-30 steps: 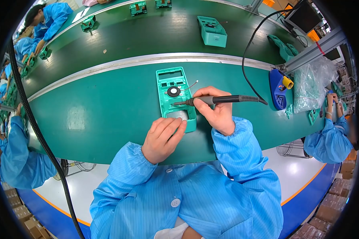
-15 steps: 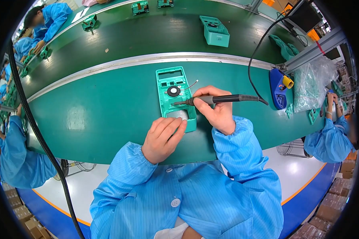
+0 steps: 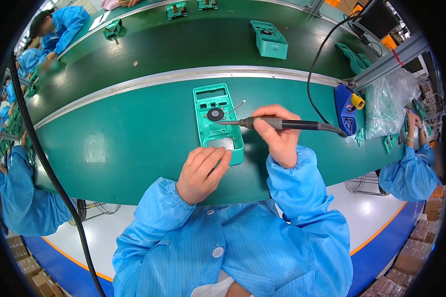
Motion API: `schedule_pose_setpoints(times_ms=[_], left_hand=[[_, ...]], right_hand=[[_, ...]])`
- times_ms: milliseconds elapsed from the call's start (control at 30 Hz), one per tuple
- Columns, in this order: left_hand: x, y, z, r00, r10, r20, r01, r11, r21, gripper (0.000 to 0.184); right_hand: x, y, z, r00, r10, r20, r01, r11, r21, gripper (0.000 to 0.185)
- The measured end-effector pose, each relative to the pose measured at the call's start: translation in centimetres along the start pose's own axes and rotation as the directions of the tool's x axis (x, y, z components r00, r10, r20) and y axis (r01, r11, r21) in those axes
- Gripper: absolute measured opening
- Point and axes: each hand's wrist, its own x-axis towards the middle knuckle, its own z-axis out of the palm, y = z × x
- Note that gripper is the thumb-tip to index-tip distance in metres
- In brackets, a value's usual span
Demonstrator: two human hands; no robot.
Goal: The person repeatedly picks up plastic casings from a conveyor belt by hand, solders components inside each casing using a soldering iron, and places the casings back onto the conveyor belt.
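Observation:
A green plastic housing (image 3: 201, 129) lies on the green bench, with a round black speaker (image 3: 215, 115) inside and a short wire (image 3: 237, 107) sticking out at its upper right. My left hand (image 3: 201, 173) rests on the housing's lower left edge, its fingers pressed together around that edge. My right hand (image 3: 278, 133) is closed on a soldering iron (image 3: 302, 124). The iron points left, and its tip is over the housing just below the speaker; whether it touches cannot be made out.
A blue iron stand (image 3: 345, 111) and a clear plastic bag (image 3: 387, 106) are at the right. Behind a metal rail (image 3: 173, 76), a belt carries another housing (image 3: 271, 42) and small green parts (image 3: 176, 10). A black cable (image 3: 49, 168) hangs at left. Co-workers sit on both sides.
My right hand has moved right and slightly up with the iron, whose tip has shifted up toward the speaker. On the belt the parts have drifted slightly right. My left hand has stayed put.

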Motion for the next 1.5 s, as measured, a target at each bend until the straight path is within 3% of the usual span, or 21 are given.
schedule_pose_setpoints(times_ms=[167,367,467,700,800,833,900,1000,1100,1167,1233,1267,1300,1400,1500], left_hand=[[0.1,0.1,0.0,0.999,-0.03,0.026,0.03,0.999,-0.013,0.045],[1.0,-0.2,-0.3,0.989,-0.13,0.073,0.132,0.991,-0.028,0.049],[3.3,-2.8,-0.6,0.99,-0.131,0.056,0.133,0.991,-0.029,0.053],[11.8,-15.5,4.1,0.995,-0.085,0.052,0.075,0.985,0.158,0.068],[13.6,-16.0,5.7,0.957,-0.27,-0.104,0.288,0.916,0.28,0.075],[13.1,-15.5,6.0,0.937,-0.343,-0.062,0.348,0.915,0.205,0.078],[11.3,-12.7,5.7,0.952,-0.304,-0.04,0.307,0.945,0.116,0.078],[7.0,-8.1,2.1,0.959,-0.276,0.062,0.273,0.96,0.059,0.074],[2.7,-5.8,-4.8,0.931,-0.352,0.094,0.334,0.927,0.169,0.07],[-0.4,-6.5,-10.6,0.888,-0.453,0.079,0.413,0.86,0.299,0.077],[-4.7,-7.4,-20.1,0.735,-0.675,0.069,0.559,0.66,0.501,0.086],[-6.8,-7.6,-22.8,0.668,-0.739,0.092,0.577,0.591,0.563,0.091],[-8.0,-7.6,-24.9,0.568,-0.808,0.155,0.493,0.485,0.722,0.094],[-12.7,-8.9,-26.7,0.552,-0.823,0.138,0.382,0.396,0.835,0.091],[-17.4,-12.1,-26.0,0.668,-0.715,0.205,0.362,0.554,0.75,0.083]], right_hand=[[-0.2,0.3,-0.7,0.992,0.001,-0.125,0.014,0.993,0.121,0.014],[0.0,1.2,-0.4,0.916,-0.227,-0.33,0.203,0.973,-0.107,0.023],[0.5,1.2,-0.1,0.898,-0.192,-0.395,0.192,0.981,-0.038,0.029],[1.1,3.2,-0.2,0.902,-0.226,-0.368,0.204,0.974,-0.098,0.031],[1.2,3.2,-0.6,0.911,-0.216,-0.352,0.182,0.975,-0.127,0.031],[1.3,3.5,-0.7,0.907,-0.225,-0.355,0.189,0.973,-0.134,0.032],[1.3,3.2,-0.7,0.91,-0.205,-0.361,0.168,0.977,-0.132,0.033],[1.3,2.4,-0.5,0.913,-0.192,-0.359,0.156,0.979,-0.128,0.032],[0.8,1.7,-0.1,0.928,-0.183,-0.325,0.143,0.979,-0.143,0.032],[0.4,1.7,0.4,0.929,-0.226,-0.293,0.186,0.97,-0.158,0.032],[-0.2,1.5,1.5,0.926,-0.32,-0.202,0.273,0.934,-0.231,0.031],[-0.5,1.2,1.4,0.902,-0.394,-0.177,0.333,0.895,-0.297,0.031],[-0.6,1.0,1.7,0.897,-0.421,-0.135,0.371,0.883,-0.287,0.032],[-0.9,0.4,2.4,0.858,-0.514,-0.003,0.488,0.816,-0.31,0.036],[-1.1,0.9,2.5,0.806,-0.586,0.086,0.572,0.733,-0.369,0.042]])
